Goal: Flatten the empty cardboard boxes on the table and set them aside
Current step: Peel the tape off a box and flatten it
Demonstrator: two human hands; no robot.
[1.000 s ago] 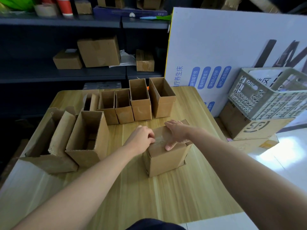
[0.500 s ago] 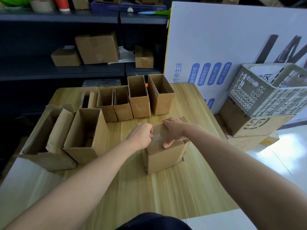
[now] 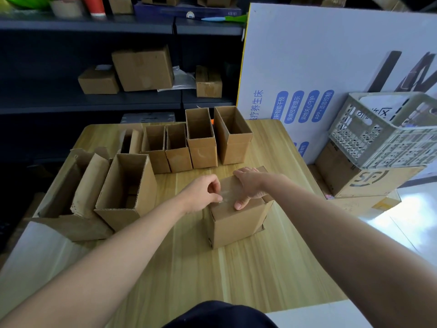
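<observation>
Sealed box: a small brown cardboard box (image 3: 236,223) stood upright on the wooden table (image 3: 248,280), a little right of the middle and in front of the back row; its top flaps were closed, and a bit of flap showed at the base on the right
Clear tape: a glossy strip of clear tape (image 3: 228,196) ran across the closed top, between the two hands
Left arm: bare, reaching in from the lower left, the forearm slanting up to the box's near-left top edge
Left hand: the left hand (image 3: 201,195) was curled knuckles-up, with thumb and forefinger pinched together on the end of the clear tape at the top's left edge
Right arm: bare, coming in from the lower right and passing over the box's right side
Right hand: the right hand (image 3: 251,185) lay palm-down on the box top, fingers relaxed and draped over the far edge, thumb stretched flat along the top beside the tape; it pressed rather than gripped
Open boxes: a row of open-topped boxes (image 3: 201,143) stood side by side along the table's back edge, the two at the right taller; a larger open box (image 3: 127,190) stood at the left, just beside another with ragged flaps (image 3: 78,185)
Surroundings: a grey plastic crate (image 3: 387,133) sat on a printed carton (image 3: 369,181) right of the table; dark shelves (image 3: 94,102) behind held more cartons
</observation>
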